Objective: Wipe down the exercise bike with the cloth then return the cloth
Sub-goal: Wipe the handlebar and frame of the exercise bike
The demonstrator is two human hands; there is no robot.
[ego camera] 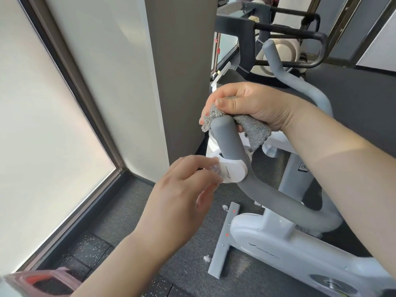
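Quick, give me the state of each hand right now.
Left hand: open, fingers loosely curled beside the white clamp on the handlebar, holding nothing.
Right hand: closed on the grey cloth, pressing it over the handlebar's end.

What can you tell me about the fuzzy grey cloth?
The grey cloth looks soft and fluffy, like microfibre. It is bunched in the right hand and draped over the rounded end of the bike's grey handlebar, with one end hanging down on each side of it. It looks clean.
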